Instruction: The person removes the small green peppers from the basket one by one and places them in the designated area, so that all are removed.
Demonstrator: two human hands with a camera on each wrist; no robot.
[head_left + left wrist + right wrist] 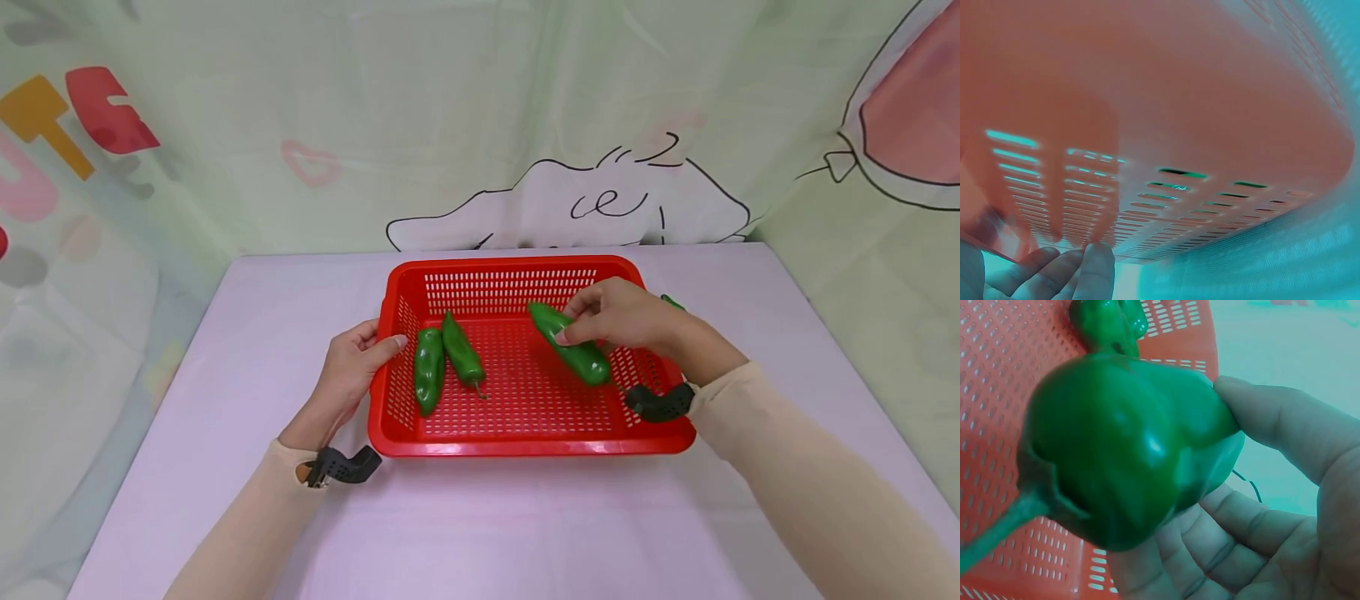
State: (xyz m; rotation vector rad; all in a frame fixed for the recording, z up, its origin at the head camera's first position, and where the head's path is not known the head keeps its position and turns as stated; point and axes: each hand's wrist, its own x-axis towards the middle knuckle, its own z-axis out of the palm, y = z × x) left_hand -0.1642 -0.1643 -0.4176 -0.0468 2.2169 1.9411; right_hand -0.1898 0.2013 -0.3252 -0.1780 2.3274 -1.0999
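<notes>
In the head view my right hand [626, 317] pinches a long green pepper [581, 354] between thumb and fingers, over the right part of a red plastic basket [525, 447]. The right wrist view shows this pepper [1116, 444] close up, its stem towards the lower left. My left hand [352, 367] grips the basket's left rim, thumb on top and fingers against the outer wall. Inside at the left lie two more green peppers, one near the wall [429, 371] and another with a thin stem [462, 348] beside it.
The basket stands on a pale table [480, 525], near its back edge. Past the basket's right side, a bit of green [672, 302] shows behind my right forearm. A printed cloth [450, 125] hangs behind and at both sides. Each wrist carries a black camera mount.
</notes>
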